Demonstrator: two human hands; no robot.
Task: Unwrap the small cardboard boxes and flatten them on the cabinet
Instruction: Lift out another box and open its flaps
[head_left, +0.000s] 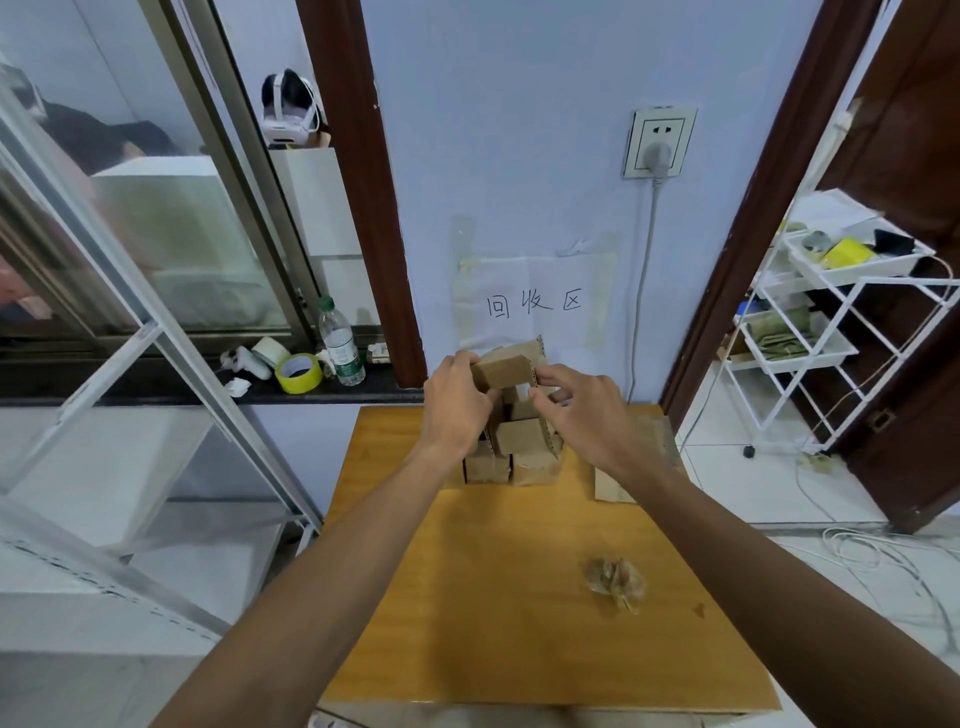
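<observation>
A stack of several small brown cardboard boxes (524, 447) stands at the far middle of the yellow wooden cabinet top (498, 597). Above the stack I hold one small cardboard box (506, 370) up with both hands. My left hand (454, 410) grips its left end, fingers curled over the top. My right hand (582, 410) pinches its right end, where a serrated flap edge sticks up. A flattened piece of cardboard (615, 486) lies on the cabinet to the right, partly hidden by my right forearm. A crumpled ball of brown tape (615, 579) lies on the near right of the top.
A paper sign (535, 304) is taped to the wall behind the stack, below a socket with a plugged-in cable (658, 150). The left windowsill holds a water bottle (340, 345) and a yellow tape roll (297, 372). A white wire rack (841, 332) stands to the right.
</observation>
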